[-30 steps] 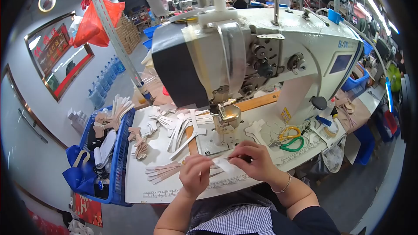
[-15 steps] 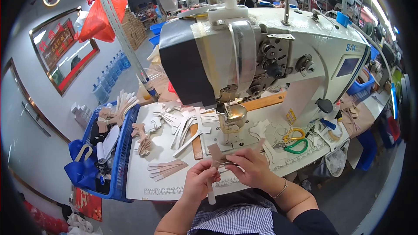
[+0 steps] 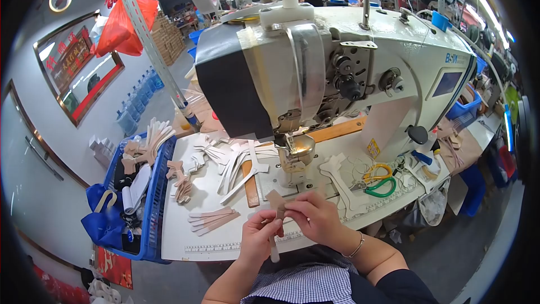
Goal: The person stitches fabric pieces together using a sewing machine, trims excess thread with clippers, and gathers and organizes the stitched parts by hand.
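My left hand (image 3: 261, 234) is closed on a flat beige leather-like strip (image 3: 275, 197), with its wider end sticking up past the fingers and a narrow, paler tail hanging below. My right hand (image 3: 319, 218) pinches the same strip near its middle, its fingertips close to my left thumb. Both hands are just in front of the sewing machine's needle area (image 3: 295, 157), above the table's front edge. Left of them lie several narrow beige strips (image 3: 212, 219), fanned out. White Y-shaped pieces (image 3: 247, 171) are piled behind those.
A white sewing machine (image 3: 388, 39) fills the back of the table (image 3: 180, 236). On the right are green-handled scissors (image 3: 381, 187), a yellow-handled tool (image 3: 378, 173) and a long white piece (image 3: 340, 183). A blue basket (image 3: 151, 228) with cut pieces and a bag stands left.
My right hand has moved slightly left, closer to my left hand. A beige end that stuck up beyond my right hand no longer shows. The view has shifted a little.
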A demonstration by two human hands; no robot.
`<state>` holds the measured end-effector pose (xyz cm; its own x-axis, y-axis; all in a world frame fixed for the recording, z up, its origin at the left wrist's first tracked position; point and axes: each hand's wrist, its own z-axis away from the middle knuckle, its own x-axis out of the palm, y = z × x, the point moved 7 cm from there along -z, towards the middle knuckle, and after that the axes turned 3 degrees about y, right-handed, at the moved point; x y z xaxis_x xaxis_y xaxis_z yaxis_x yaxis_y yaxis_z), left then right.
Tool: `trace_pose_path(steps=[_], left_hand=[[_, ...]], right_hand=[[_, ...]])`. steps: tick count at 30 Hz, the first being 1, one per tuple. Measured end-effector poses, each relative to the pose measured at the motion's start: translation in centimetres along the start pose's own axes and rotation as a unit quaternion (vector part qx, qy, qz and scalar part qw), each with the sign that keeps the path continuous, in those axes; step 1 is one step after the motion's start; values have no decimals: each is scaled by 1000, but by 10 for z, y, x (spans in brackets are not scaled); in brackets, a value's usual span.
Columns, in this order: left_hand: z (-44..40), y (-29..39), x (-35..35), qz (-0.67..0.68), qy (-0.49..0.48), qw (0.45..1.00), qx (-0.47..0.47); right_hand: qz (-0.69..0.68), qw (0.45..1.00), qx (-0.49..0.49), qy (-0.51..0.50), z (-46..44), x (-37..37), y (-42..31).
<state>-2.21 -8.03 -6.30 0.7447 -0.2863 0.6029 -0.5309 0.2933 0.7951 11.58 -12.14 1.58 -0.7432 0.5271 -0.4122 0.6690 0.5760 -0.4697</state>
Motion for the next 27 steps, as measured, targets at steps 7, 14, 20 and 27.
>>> trace_pose_path(steps=[7,14,20,27], left_hand=[[20,52,21,-418,8,822,386],[50,56,47,-619,-72,487,612],[52,49,50,-633,-86,473,607],[52,46,48,-634,-81,479,601]], right_hand=[[-155,975,128,90,-1,-41,14],[-115,973,151,-131,3,-37,4],[-103,968,173,-150,12,-18,12],[-128,971,154,-132,12,-10,15]])
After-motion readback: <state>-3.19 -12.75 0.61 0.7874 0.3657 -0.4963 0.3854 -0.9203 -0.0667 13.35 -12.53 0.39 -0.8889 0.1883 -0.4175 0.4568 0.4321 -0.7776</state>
